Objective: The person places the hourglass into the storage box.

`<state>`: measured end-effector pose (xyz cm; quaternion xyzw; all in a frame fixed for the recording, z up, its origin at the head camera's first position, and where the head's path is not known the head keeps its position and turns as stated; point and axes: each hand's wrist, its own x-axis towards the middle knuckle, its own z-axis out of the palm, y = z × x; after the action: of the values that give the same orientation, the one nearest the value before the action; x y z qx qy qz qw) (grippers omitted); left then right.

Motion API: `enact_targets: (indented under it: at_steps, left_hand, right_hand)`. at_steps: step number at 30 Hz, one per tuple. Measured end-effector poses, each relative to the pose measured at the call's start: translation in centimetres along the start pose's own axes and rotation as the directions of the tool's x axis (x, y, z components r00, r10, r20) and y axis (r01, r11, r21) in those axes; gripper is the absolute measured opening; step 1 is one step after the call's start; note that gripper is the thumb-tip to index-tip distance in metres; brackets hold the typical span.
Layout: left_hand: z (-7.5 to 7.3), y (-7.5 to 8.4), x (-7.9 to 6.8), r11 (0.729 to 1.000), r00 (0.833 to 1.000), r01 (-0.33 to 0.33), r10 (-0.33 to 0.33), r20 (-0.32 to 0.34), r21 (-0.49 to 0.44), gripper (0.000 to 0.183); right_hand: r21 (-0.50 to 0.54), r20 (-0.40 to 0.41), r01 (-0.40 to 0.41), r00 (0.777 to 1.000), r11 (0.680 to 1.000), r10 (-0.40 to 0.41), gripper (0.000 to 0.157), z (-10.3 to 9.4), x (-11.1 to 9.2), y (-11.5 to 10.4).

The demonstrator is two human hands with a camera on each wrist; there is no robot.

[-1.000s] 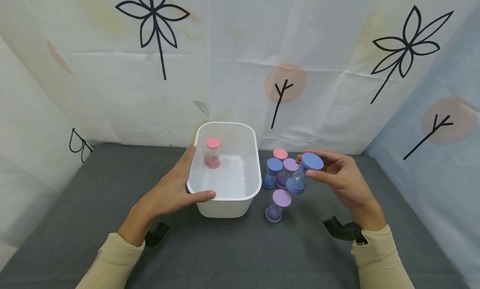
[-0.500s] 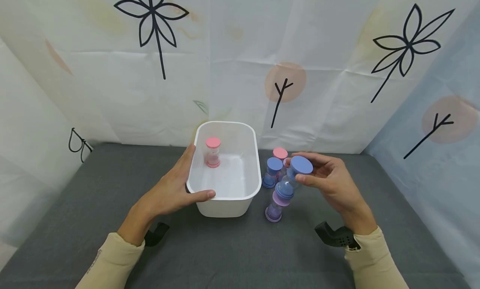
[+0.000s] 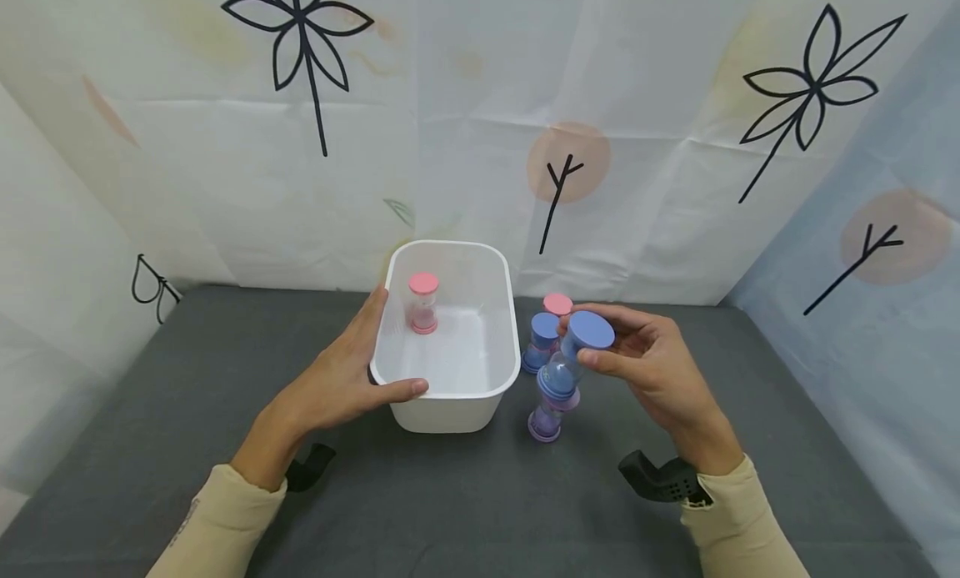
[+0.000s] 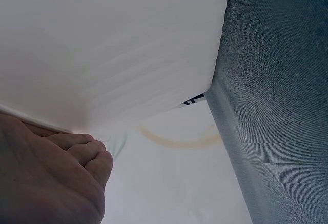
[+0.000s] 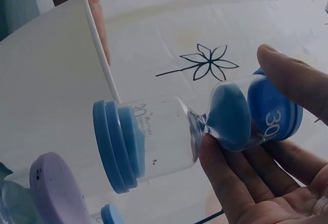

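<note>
My right hand (image 3: 651,359) holds a blue hourglass (image 3: 591,331) by its upper part, tilted, between thumb and fingers. In the right wrist view the hourglass (image 5: 166,137) has clear bulbs, blue sand and a "30" marking. Its lower end overlaps a purple hourglass (image 3: 545,424) standing on the table; contact cannot be told. With the thumb at the front rim and fingers along the left side, my left hand (image 3: 337,376) grips the white bin (image 3: 447,414). Inside the bin stands a pink hourglass (image 3: 423,304).
Right of the bin stand another blue hourglass (image 3: 543,332) and a pink one (image 3: 557,303), partly hidden. A dark grey cloth (image 3: 480,511) covers the table. Behind it hangs a white printed backdrop (image 3: 465,144).
My right hand has carried the blue hourglass leftward toward the bin, now in front of the standing purple one. My left hand stays on the bin.
</note>
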<state>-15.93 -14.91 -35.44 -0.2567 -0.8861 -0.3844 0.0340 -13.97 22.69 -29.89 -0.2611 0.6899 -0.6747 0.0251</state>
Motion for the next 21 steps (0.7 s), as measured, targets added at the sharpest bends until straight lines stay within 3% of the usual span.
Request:
enact_targets:
  at_steps: [12, 21]
  left_hand:
    - [0.1, 0.0, 0.2, 1.000, 1.000, -0.021, 0.021, -0.017, -0.013, 0.121]
    - [0.1, 0.0, 0.2, 1.000, 0.999, -0.025, 0.025, -0.024, -0.013, 0.123]
  right_hand:
    - [0.054, -0.012, -0.015, 1.000, 0.998, 0.015, 0.047, 1.2, 0.6, 0.0]
    - [0.038, 0.027, -0.059, 0.998, 0.998, 0.058, 0.043, 3.1, 4.0, -1.1]
